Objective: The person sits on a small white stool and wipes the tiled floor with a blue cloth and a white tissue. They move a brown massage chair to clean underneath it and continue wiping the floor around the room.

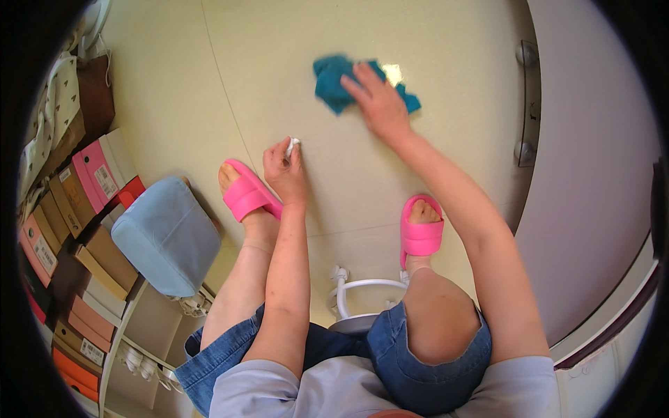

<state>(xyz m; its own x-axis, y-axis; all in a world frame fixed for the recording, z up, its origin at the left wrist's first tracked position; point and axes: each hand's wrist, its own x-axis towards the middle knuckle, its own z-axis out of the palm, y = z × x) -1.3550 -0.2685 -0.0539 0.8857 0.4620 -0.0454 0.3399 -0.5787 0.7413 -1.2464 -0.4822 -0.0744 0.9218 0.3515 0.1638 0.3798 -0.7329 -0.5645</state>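
My right hand lies spread on a crumpled teal cloth on the pale tiled floor, its fingers pressing the cloth down. Part of the cloth sticks out to the right, beyond the fingers. My left hand pinches a small white wad, perhaps tissue, between thumb and fingers, just above or at the floor. It is nearer to me than the cloth and to its left. A pink slipper is on each foot, the left slipper close beside my left hand.
A blue padded stool stands at the left, before a shelf with stacked shoe boxes. A white wheeled base is beneath me. A grey panel runs along the right.
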